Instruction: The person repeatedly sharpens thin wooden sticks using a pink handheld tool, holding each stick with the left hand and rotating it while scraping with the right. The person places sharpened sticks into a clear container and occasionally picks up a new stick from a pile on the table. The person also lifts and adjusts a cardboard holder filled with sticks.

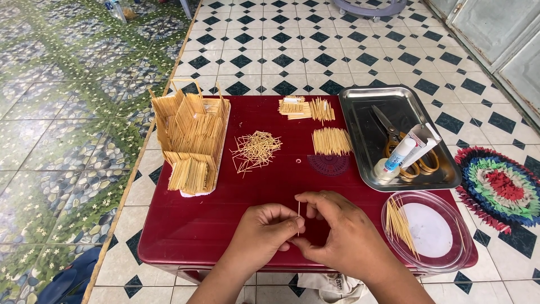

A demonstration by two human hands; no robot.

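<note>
My left hand (263,233) and my right hand (332,233) meet over the near edge of a dark red table (197,225). Together their fingertips pinch one thin wooden stick (298,217), held upright. A small house-like model built of sticks (191,138) stands at the table's far left on a white base. A loose heap of sticks (256,149) lies in the middle. A neat bundle of sticks (332,141) lies right of it, and flat glued stick panels (306,107) sit at the far edge.
A metal tray (360,112) at the right holds scissors (394,135) and a glue tube (402,155). A clear oval dish (433,231) with several sticks sits at the near right. A translucent protractor (328,164) lies mid-table. A colourful rug (500,186) lies on the tiled floor.
</note>
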